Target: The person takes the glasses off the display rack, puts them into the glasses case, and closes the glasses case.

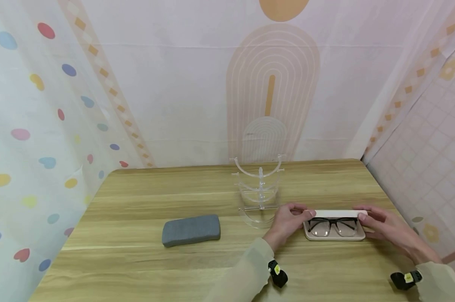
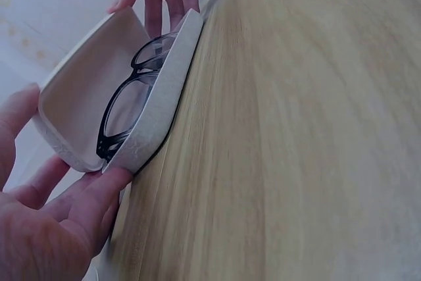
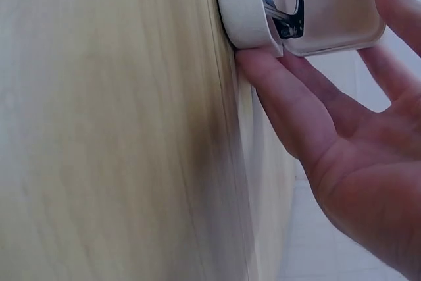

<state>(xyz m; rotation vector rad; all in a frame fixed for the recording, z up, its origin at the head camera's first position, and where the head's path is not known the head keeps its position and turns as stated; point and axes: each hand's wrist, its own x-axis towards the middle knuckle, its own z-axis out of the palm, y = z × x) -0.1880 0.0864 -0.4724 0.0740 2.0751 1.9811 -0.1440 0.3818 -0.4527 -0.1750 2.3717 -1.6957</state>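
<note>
An eyeglass case (image 1: pixel 334 213), cream-white and raised open, rests on the wooden table at the right. Inside it lies a pair of black-framed eyeglasses (image 1: pixel 333 220) with clear lenses. My left hand (image 1: pixel 287 222) holds the case's left end, thumb at the lid's edge. At the opposite end my right hand (image 1: pixel 389 228) holds it the same way. In the left wrist view, the lid stands tilted up and the left hand's fingers (image 2: pixel 99 195) touch the case's end near the hinge. The right wrist view shows the right fingers (image 3: pixel 289 93) against the other end.
A closed grey glasses case (image 1: pixel 191 230) lies left of the hands. Behind the left hand stands a clear tiered eyewear stand (image 1: pixel 260 195) holding nothing. Patterned curtains (image 1: pixel 174 84) hang behind the table (image 1: pixel 136 268) and along its sides.
</note>
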